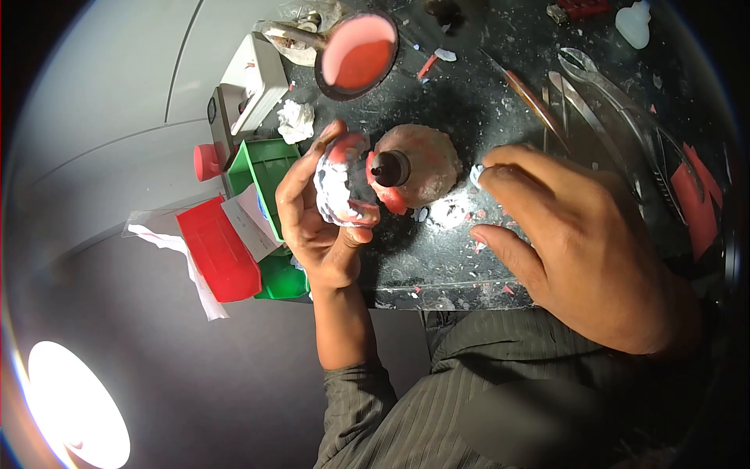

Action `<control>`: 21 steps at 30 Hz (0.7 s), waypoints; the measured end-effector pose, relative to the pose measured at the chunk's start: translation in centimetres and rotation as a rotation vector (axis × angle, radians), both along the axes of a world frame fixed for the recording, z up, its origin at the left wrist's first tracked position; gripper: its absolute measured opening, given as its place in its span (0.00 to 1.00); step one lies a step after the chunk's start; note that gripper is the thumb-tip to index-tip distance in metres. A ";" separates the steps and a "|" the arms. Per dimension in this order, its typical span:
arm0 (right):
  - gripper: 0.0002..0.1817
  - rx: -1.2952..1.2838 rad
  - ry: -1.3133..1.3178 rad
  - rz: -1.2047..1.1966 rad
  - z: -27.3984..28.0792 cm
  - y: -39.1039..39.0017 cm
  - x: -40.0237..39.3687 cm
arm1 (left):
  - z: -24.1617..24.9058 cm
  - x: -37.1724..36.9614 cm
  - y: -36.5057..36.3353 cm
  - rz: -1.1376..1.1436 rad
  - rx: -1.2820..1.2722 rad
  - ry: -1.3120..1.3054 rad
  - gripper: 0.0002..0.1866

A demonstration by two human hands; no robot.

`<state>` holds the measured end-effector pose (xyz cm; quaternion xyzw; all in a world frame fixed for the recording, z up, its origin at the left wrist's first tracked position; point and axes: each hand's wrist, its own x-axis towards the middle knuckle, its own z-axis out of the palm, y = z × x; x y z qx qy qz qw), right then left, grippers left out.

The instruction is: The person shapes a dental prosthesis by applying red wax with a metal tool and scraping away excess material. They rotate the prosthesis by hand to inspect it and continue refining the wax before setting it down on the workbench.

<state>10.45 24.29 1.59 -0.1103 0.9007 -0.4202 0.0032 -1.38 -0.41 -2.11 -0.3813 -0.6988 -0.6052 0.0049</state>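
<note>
My left hand (319, 227) holds a white and red moulded piece (342, 184) between its fingers and thumb, raised above the dark worktop. Just right of it stands a round pinkish base (432, 168) with a black burner-like top (390, 168). My right hand (558, 234) is over the worktop to the right, thumb and index finger apart. A small whitish bit (476, 176) touches or lies at the tip of a finger of that hand; whether it is gripped cannot be made out.
A pan (357, 59) with red material is at the back. Metal pliers (617, 94) and a wooden-handled tool (535, 105) lie at the right, near red sheets (694, 203). Green (266, 176) and red bins (219, 250) hang at the left edge. Crumbs dot the worktop (414, 270).
</note>
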 end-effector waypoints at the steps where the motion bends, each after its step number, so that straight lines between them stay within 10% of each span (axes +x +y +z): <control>1: 0.17 0.001 0.000 0.000 0.0 0.0 0.0 | 0.0 0.1 0.0 0.018 -0.022 0.010 0.44; 21: 0.16 -0.103 0.063 -0.104 0.5 -0.2 0.1 | 2.9 2.4 -3.6 0.155 0.392 -0.370 0.40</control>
